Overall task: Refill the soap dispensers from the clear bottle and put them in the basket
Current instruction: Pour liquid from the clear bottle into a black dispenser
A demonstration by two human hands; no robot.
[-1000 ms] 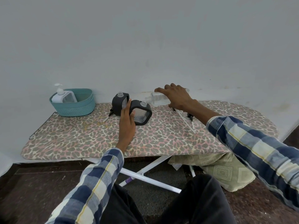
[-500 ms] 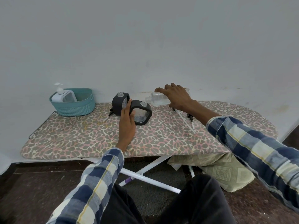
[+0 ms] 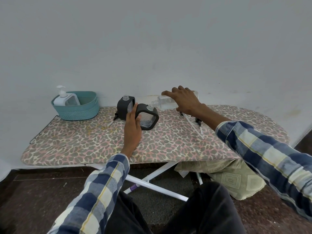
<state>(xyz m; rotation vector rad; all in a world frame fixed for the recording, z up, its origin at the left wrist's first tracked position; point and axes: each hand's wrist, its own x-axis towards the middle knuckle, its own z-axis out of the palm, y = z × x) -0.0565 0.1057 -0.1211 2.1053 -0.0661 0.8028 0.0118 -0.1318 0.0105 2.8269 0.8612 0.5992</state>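
Note:
My right hand (image 3: 184,100) grips the clear bottle (image 3: 164,103), which is tipped sideways with its open neck pointing left at a black soap dispenser (image 3: 148,117). My left hand (image 3: 133,125) holds that dispenser tilted on the ironing board (image 3: 84,141), fingers round its left side. A second black dispenser (image 3: 125,107) stands upright just behind it, its neck uncapped. A white dispenser (image 3: 66,99) with its pump on sits inside the teal basket (image 3: 79,111) at the board's far left.
Two black pump heads with white tubes (image 3: 196,127) lie on the board right of the dispensers, another tube (image 3: 113,121) lies left of them. A wall runs close behind. Folded cloth (image 3: 224,176) lies on the floor beside the board's white legs.

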